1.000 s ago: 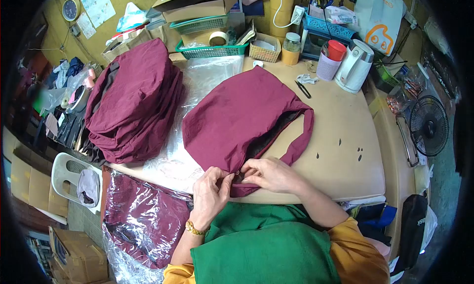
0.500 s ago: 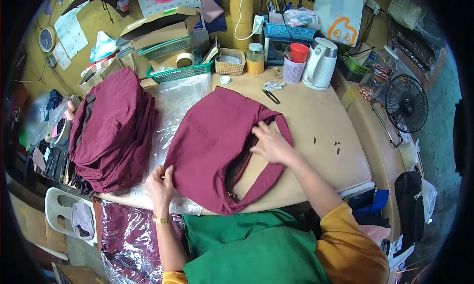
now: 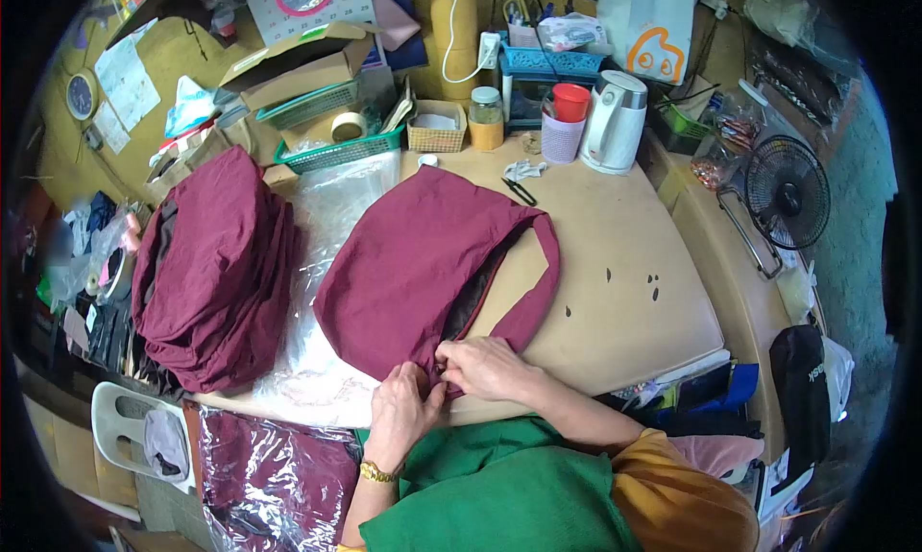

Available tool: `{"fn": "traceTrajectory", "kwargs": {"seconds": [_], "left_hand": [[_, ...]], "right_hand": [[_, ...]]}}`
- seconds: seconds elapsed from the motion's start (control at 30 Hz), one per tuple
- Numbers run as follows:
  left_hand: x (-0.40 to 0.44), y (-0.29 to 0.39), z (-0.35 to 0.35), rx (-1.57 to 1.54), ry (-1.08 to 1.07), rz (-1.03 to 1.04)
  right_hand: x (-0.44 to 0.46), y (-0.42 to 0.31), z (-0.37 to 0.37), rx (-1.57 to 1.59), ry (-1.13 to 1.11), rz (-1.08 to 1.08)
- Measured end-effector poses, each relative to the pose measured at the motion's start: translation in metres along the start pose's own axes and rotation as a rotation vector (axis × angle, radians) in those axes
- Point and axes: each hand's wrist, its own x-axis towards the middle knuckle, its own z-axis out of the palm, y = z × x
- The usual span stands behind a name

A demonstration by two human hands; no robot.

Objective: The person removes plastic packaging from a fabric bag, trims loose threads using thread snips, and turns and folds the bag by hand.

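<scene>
A maroon cloth shoulder bag (image 3: pixel 403 254) lies on the tan table, its strap curving to the right and its opening showing a dark lining. My left hand (image 3: pixel 406 413) grips the fabric at the near end of the opening, fingers closed. Right beside it, my right hand (image 3: pixel 480 368) pinches the same corner of the bag, where the zipper end lies. Both sets of fingertips meet there, and the small part between them is hidden.
A stack of maroon bags (image 3: pixel 216 274) stands on the left, beside clear plastic sheets (image 3: pixel 331 235). Small black snips (image 3: pixel 520 191) lie behind the bag. Along the back are a green basket (image 3: pixel 341 154), a jar (image 3: pixel 486 120) and a white kettle (image 3: pixel 616 125). A fan (image 3: pixel 786 192) stands at right.
My left hand has moved right from the bag's left edge to the near end of the opening. My right hand has come down from the upper opening to the same corner.
</scene>
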Motion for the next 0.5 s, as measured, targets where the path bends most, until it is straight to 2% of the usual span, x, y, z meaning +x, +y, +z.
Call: {"fn": "traceTrajectory", "kwargs": {"seconds": [0.07,0.1,0.13,0.23,0.27,0.37,0.43,0.5], "left_hand": [[-0.001,-0.004,-0.001,-0.058,-0.051,0.002],[-0.001,-0.003,-0.002,-0.059,-0.05,0.011],[-0.002,-0.001,-0.005,-0.098,-0.015,0.02],[-0.004,0.007,-0.01,-0.165,0.031,0.026],[-0.004,0.009,-0.011,-0.179,0.025,0.024],[-0.007,0.01,-0.011,-0.215,0.013,0.014],[-0.008,0.011,-0.011,-0.238,0.004,0.006],[-0.008,0.011,-0.013,-0.27,-0.005,-0.001]], "right_hand": [[-0.003,-0.002,0.008,0.027,-0.001,0.02],[-0.005,-0.002,0.011,0.1,0.074,-0.005],[-0.006,-0.001,0.012,0.172,0.148,-0.032],[-0.008,0.003,0.012,0.241,0.179,-0.117],[-0.007,0.005,0.007,0.432,0.042,-0.04],[-0.007,-0.001,0.002,0.5,-0.071,0.07],[-0.009,-0.001,0.01,0.51,-0.006,0.031],[-0.008,0.003,0.02,0.336,0.238,-0.2]]}}
